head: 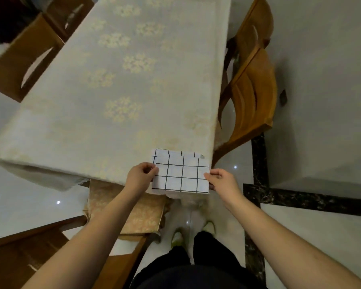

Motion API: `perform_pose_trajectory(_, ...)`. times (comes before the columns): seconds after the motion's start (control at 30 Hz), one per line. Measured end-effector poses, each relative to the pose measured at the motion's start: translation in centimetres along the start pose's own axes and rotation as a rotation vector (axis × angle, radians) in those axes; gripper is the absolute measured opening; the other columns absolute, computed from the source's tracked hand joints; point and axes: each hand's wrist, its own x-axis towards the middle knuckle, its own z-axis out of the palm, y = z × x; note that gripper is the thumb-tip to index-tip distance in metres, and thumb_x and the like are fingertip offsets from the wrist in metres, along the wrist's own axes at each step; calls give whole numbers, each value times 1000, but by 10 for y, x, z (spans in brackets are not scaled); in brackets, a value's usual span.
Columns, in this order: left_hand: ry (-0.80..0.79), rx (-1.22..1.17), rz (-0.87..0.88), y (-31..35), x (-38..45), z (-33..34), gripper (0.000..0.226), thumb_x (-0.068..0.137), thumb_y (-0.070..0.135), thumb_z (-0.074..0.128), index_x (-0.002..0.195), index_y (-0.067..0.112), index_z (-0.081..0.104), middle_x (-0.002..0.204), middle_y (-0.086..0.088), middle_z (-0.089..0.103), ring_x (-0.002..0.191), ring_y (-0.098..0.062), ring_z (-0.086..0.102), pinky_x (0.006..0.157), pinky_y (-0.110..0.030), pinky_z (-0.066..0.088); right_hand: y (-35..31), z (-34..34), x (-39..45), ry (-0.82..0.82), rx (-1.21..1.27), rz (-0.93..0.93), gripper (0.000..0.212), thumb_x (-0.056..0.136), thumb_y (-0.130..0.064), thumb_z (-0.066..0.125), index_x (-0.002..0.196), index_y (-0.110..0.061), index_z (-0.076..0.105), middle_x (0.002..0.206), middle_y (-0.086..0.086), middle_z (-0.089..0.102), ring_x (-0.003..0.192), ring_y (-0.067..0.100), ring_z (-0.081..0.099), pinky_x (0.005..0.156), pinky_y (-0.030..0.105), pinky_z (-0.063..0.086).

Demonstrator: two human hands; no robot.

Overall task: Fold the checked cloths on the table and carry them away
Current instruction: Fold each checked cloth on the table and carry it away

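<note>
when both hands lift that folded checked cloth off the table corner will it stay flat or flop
The checked cloth will probably sag in the middle, since the left hand and right hand pinch only its side edges. It looks thin and light. Its offset layers may slide apart.

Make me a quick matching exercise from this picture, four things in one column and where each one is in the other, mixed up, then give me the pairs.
Things
1. checked cloth
2. left hand
3. right hand
4. wooden chair

Places
A. beside the table's right edge
B. pinching the cloth's left edge
C. folded, at the table's near right corner
D. pinching the cloth's right edge

Pairs: 1-C, 2-B, 3-D, 4-A
</note>
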Motion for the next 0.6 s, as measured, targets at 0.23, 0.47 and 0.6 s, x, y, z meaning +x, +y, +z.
perform_pose_trajectory(0.23, 80, 147, -13, 4, 32, 2, 17, 92, 29, 62, 101, 17, 68, 87, 2, 68, 81, -17, 63, 73, -33, 52, -4, 12, 44, 8, -176, 6, 16, 89, -20, 68, 102, -11, 64, 97, 8, 68, 86, 25, 67, 72, 34, 57)
perform_pose_trajectory(0.47, 128, 193, 24, 10, 43, 6, 19, 94, 27, 57, 106, 14, 66, 92, 3, 65, 88, -16, 59, 75, -28, 45, 0, 18, 61, 25, -239, -12, 9, 86, -22, 71, 88, -23, 62, 90, 1, 69, 84, 20, 67, 80, 39, 58)
perform_pose_trajectory(0.6, 142, 224, 21, 2, 44, 10, 22, 95, 26, 56, 110, 13, 65, 90, 5, 63, 81, -10, 55, 70, -23, 41, 5, 18, 63, 12, -317, -35, 11, 85, -23, 72, 90, -22, 62, 86, -1, 69, 82, 17, 67, 78, 36, 57)
